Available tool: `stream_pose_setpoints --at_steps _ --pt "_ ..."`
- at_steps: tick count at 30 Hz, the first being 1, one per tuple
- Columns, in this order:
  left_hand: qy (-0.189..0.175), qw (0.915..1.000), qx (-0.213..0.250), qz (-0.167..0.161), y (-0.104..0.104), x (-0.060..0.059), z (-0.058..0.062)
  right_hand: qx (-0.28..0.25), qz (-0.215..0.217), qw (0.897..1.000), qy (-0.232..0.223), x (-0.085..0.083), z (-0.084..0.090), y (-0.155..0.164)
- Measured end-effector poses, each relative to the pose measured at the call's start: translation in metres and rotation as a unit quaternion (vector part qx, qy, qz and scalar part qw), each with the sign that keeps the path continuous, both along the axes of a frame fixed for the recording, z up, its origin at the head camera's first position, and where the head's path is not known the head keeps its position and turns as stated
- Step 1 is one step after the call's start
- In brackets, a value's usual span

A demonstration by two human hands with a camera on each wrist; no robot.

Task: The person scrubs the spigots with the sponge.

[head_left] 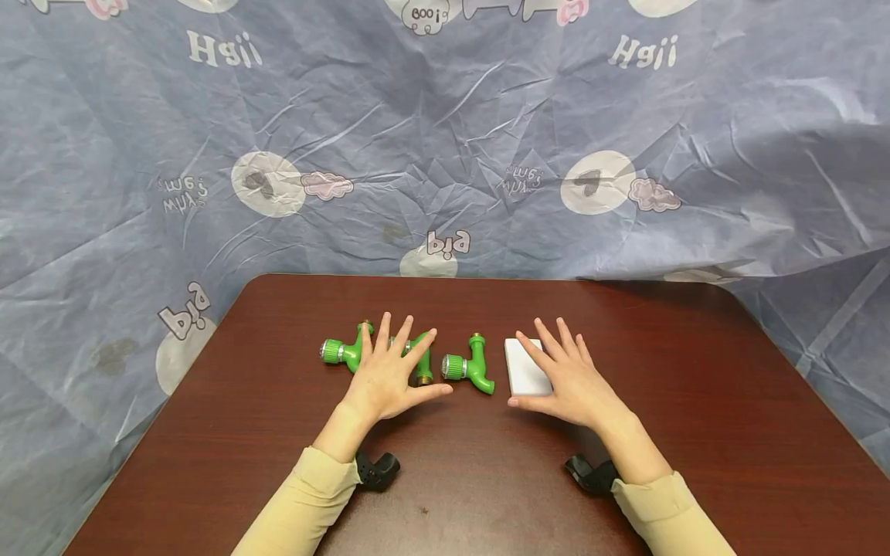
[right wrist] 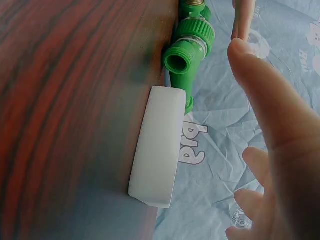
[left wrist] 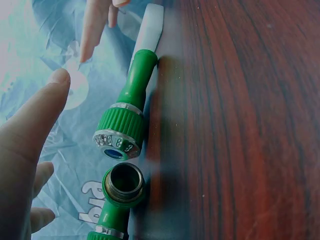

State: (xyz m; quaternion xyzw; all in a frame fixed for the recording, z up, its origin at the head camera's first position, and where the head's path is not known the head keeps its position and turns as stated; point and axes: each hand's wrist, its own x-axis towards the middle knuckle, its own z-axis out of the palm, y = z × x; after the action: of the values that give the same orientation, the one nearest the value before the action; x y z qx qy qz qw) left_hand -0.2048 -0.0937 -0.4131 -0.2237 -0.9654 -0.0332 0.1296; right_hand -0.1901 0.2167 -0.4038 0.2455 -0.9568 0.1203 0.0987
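Note:
Fingers spread, my left hand [head_left: 385,378] hovers over the table with nothing in it. Beneath and behind it lie two green taps, the left tap [head_left: 350,351] and the middle tap [head_left: 422,359], both partly covered by the fingers. A third green tap [head_left: 477,363] lies between the hands, its ribbed knob to the left and its spout curving to the right. My right hand [head_left: 572,380], also spread and holding nothing, is over the right side of a white block [head_left: 524,371]. In the right wrist view the white block [right wrist: 157,145] shows its smooth side.
All the objects lie on a dark red-brown wooden table [head_left: 473,479]. A wrinkled blue-grey printed cloth [head_left: 445,139] hangs behind its far edge. Black wrist mounts [head_left: 378,471] stick out from the sleeves [head_left: 306,494].

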Motion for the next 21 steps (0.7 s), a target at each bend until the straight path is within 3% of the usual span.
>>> stream_pose_setpoints --at_steps 4,10,16,21 --pt "-0.014 0.9984 0.054 -0.009 0.001 -0.001 -0.001 -0.014 0.002 1.0 -0.013 -0.001 0.0 0.001" --pt "-0.033 0.9853 0.163 -0.04 0.003 -0.002 -0.002 -0.03 0.003 0.999 -0.031 -0.003 0.0 0.004" --pt "-0.038 0.9653 0.251 -0.06 0.008 -0.002 -0.005 -0.057 -0.006 0.998 -0.04 -0.005 -0.001 0.006" --pt "-0.034 0.9421 0.328 -0.063 0.013 -0.003 -0.012 -0.081 -0.017 0.995 -0.054 -0.007 -0.004 0.008"
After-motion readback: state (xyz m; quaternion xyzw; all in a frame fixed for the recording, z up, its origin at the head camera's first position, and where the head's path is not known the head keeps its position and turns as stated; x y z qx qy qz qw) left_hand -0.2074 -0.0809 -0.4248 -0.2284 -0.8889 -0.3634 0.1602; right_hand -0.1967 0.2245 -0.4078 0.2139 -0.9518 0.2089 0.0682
